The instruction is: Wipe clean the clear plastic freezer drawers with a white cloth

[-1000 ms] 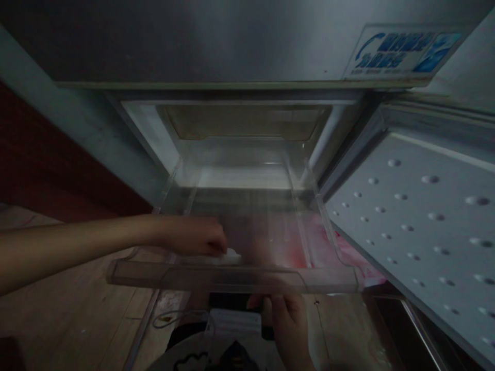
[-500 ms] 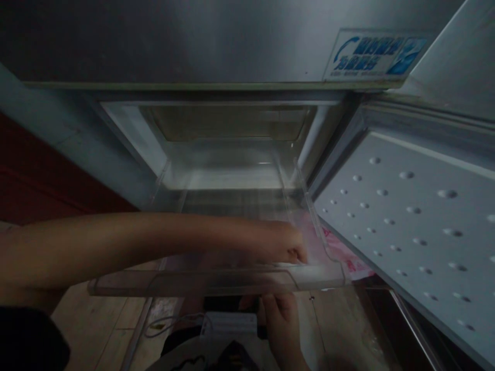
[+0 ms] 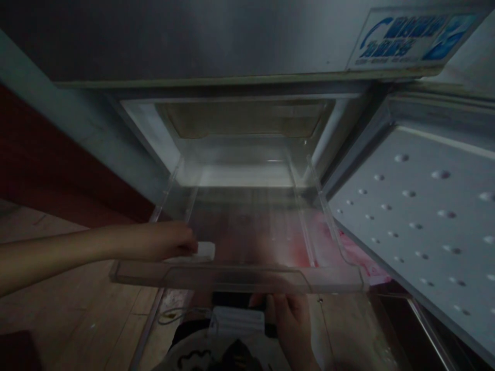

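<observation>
A clear plastic freezer drawer [image 3: 240, 278] is pulled out toward me. Inside it, on the left near the front wall, my left hand [image 3: 170, 241] is closed on a white cloth [image 3: 205, 251]. The cloth looks flat and folded, and most of it is hidden under the fingers. My right hand [image 3: 292, 314] is closed at the lower edge of the drawer's front, right of its middle. Part of that hand blurs behind the clear plastic.
The freezer door [image 3: 417, 216] stands open on the right. A pink plastic bag [image 3: 363, 260] lies between door and drawer. Above is the closed upper refrigerator door [image 3: 212, 41]. A white box [image 3: 236, 320] with a cable is at my lap. A red panel [image 3: 69, 159] stands left.
My left hand has swept with the cloth from the drawer's right side to its left. My right hand stays at the front edge. The view has shifted slightly.
</observation>
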`<state>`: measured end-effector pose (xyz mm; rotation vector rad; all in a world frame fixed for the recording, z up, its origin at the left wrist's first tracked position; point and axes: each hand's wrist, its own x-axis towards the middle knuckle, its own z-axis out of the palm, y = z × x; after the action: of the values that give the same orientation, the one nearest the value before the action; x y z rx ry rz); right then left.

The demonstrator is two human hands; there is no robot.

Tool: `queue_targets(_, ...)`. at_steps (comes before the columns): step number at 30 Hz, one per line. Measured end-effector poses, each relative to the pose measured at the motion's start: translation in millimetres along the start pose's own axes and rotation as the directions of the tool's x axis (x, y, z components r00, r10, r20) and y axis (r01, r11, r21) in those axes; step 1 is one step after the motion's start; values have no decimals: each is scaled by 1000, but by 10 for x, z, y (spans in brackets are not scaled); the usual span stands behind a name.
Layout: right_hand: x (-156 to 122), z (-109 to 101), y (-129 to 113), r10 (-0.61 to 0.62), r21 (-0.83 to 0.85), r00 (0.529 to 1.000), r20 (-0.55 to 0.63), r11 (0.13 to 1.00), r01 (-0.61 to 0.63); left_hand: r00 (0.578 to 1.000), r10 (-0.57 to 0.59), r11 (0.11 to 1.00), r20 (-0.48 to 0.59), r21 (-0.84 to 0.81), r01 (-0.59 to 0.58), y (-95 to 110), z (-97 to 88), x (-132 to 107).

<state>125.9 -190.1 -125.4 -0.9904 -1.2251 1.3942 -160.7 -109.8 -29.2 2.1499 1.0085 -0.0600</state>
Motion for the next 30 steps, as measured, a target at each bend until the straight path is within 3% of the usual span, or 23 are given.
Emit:
queue_targets(3,-28,-6,56,2,-10,1000,-15,1000,-2,988,-110,994,105,12,110,-31,-50,-39)
queue_targets(7,-49,-5,95,7,0,1000,-27,1000,-7,967,-128,992,221,27,125,175,-151,197)
queue_targets(10,-33,0,59,2,3,1000,-18,1000,-1,968,-58,998,243,43,49,397,-171,489)
queue_targets(15,-36,29,73,7,-2,997,-76,1000,-7,957,161,979,240,81,-185,756,-67,1089)
queue_targets(21,-100,65,207,33,56,993,-115,998,-27,935,294,955,198,-19,-296,1158,90,1709)
queue_targets(25,-118,63,234,54,97,994,-94,994,-45,919,346,938,187,-68,-340,1113,112,1687)
queue_targets(30,-108,49,215,23,124,994,-104,992,-11,963,220,975,157,-7,-222,765,42,1177)
